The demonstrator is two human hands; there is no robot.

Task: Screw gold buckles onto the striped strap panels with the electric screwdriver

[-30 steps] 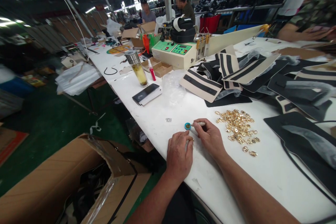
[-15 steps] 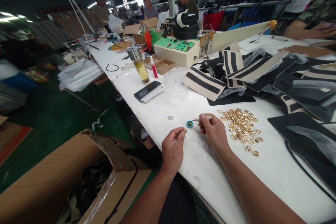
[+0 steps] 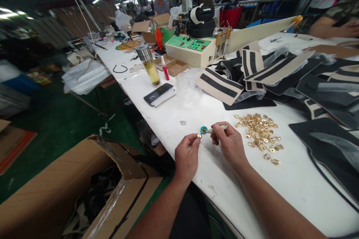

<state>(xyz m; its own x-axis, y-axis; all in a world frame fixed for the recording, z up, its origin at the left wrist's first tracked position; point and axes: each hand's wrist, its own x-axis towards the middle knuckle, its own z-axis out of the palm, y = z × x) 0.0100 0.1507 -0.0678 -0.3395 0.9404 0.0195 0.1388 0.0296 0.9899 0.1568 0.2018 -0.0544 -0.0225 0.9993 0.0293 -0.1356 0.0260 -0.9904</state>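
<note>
Between thumb and fingers, my left hand [image 3: 187, 157] pinches a small gold metal fitting [image 3: 199, 136]. My right hand [image 3: 228, 140] grips a thin pen-like tool with a pale handle [image 3: 223, 127]; its dark tip meets or nearly meets the fitting. Just behind the fitting sits a small round blue cap [image 3: 203, 129] with something yellowish or gold inside. To the right of my right hand lies a loose pile of gold metal fittings [image 3: 259, 130], with a few strays at its near side. A small clear piece [image 3: 183, 123] lies flat beyond my left hand.
Black and beige panels [image 3: 221, 84] are heaped on the white table [image 3: 168, 123] at right. Farther back stand a phone [image 3: 159, 94], a tea bottle [image 3: 150, 67], a red-capped tube [image 3: 165, 69] and a control machine [image 3: 193, 50]. An open carton [image 3: 70, 179] stands lower left. Other people sit beyond.
The tool's tip has moved from the blue cap to the gold fitting in my left hand. The fitting has turned its face more toward me.
</note>
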